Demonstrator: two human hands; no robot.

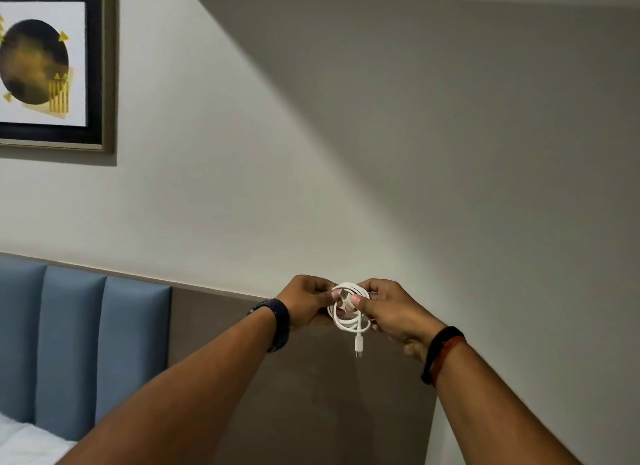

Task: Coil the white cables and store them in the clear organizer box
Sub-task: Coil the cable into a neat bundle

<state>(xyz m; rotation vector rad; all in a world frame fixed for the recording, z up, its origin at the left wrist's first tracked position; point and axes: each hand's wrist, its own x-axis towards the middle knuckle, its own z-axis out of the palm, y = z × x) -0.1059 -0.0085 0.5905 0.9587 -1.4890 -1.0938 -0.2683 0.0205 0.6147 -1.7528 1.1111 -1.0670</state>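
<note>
A white cable (349,321) is wound into a small round coil and held up in the air in front of a wall. My left hand (306,302) pinches the coil's left side near a plug end. On the coil's right side my right hand (391,308) grips it between thumb and fingers. One white connector hangs loose below the coil. The clear organizer box is not in view.
A grey-brown wall panel (311,378) is behind my arms. A blue padded headboard (86,343) stands at the lower left above white bedding (31,444). A framed picture (52,66) hangs on the wall at the upper left.
</note>
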